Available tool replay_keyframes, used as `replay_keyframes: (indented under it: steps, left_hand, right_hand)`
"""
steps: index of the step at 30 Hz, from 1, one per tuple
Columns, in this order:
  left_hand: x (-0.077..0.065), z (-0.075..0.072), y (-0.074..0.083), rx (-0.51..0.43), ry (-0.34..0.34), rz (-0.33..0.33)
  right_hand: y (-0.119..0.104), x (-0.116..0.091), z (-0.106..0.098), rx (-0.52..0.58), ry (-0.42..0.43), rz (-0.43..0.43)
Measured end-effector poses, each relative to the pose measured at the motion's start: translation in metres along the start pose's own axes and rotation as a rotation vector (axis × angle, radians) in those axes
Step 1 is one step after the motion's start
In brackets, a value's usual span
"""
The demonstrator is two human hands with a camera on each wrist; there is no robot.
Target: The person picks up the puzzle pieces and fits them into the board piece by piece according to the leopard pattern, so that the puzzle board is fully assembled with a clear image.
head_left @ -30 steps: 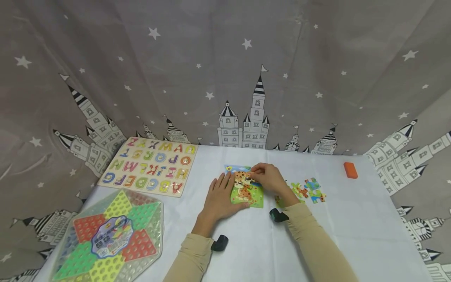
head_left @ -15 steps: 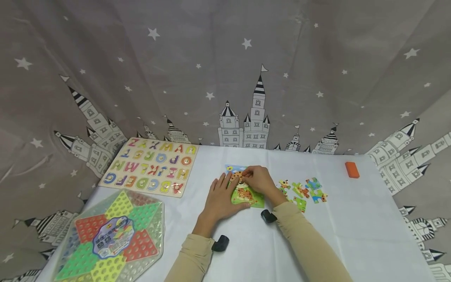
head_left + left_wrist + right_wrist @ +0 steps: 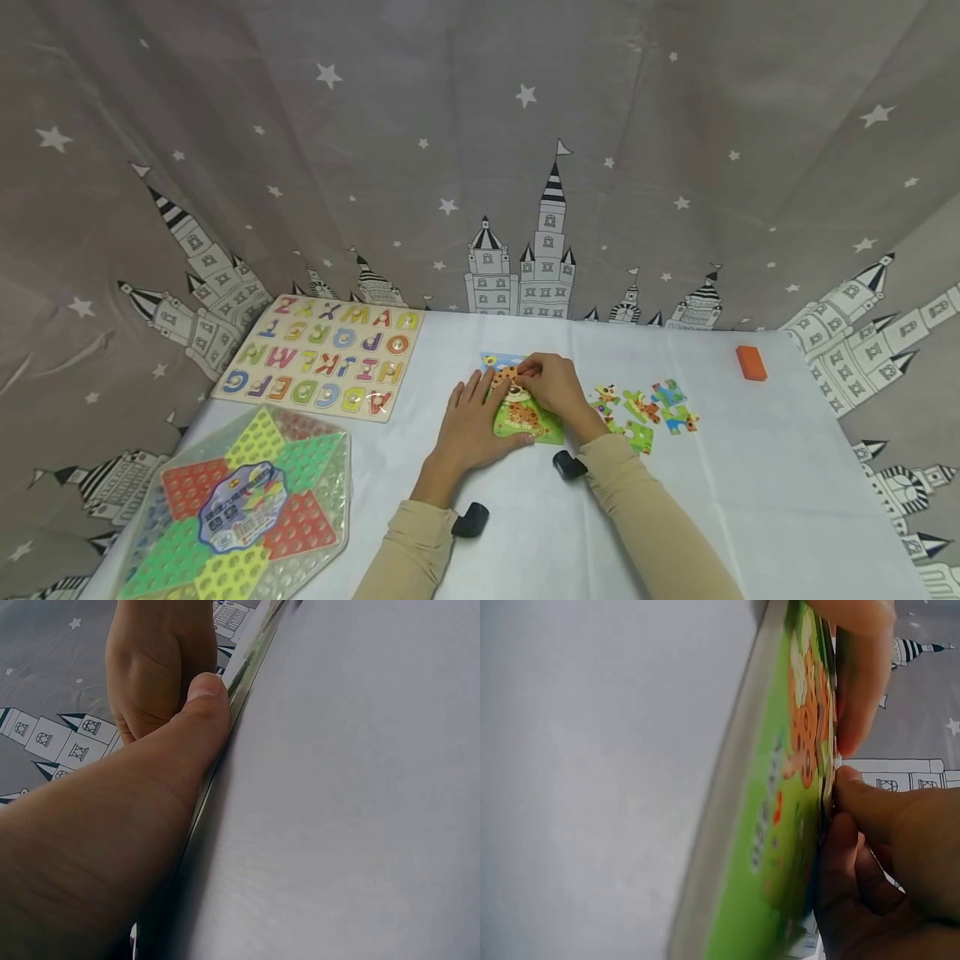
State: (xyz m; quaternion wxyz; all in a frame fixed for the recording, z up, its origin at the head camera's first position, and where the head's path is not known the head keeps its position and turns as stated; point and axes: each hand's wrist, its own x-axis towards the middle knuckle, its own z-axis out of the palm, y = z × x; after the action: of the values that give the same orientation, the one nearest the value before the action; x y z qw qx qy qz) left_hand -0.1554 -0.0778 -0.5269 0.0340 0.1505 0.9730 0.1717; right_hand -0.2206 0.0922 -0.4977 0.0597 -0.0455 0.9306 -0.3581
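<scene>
A jigsaw puzzle board (image 3: 550, 432) with a spotted cartoon animal on green lies in the middle of the white table. My left hand (image 3: 472, 421) rests flat along its left side, fingers straight, with the thumb at the near edge. Over the upper part of the board, my right hand (image 3: 555, 387) pinches a puzzle piece between thumb and fingers; the hand hides most of that piece. In the right wrist view, the fingertips are right at the board's printed face (image 3: 780, 847). Several loose puzzle pieces (image 3: 678, 420) lie just right of this hand.
An alphabet board (image 3: 311, 358) lies at the back left, with a star-patterned Chinese checkers board (image 3: 300, 525) in front of it. An orange block (image 3: 752, 363) sits at the back right. A grey castle-print curtain (image 3: 375, 167) hangs behind the table.
My right hand has moved left across the puzzle board, uncovering loose pieces behind it, and then stayed over the upper part. The left hand has stayed in place.
</scene>
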Motion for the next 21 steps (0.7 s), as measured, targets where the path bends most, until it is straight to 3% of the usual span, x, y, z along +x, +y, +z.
replay_keyframes:
  steps: [14,21]
  left_hand:
    - [-0.0035,-0.0040,0.0036,0.001,-0.006,0.008]
    - [-0.0041,-0.0036,0.0023,-0.003,-0.013,0.010]
  right_hand:
    - [-0.0006,-0.0029,0.0042,-0.011,0.078,0.034]
    - [-0.0040,-0.0047,0.0052,-0.015,0.071,0.051]
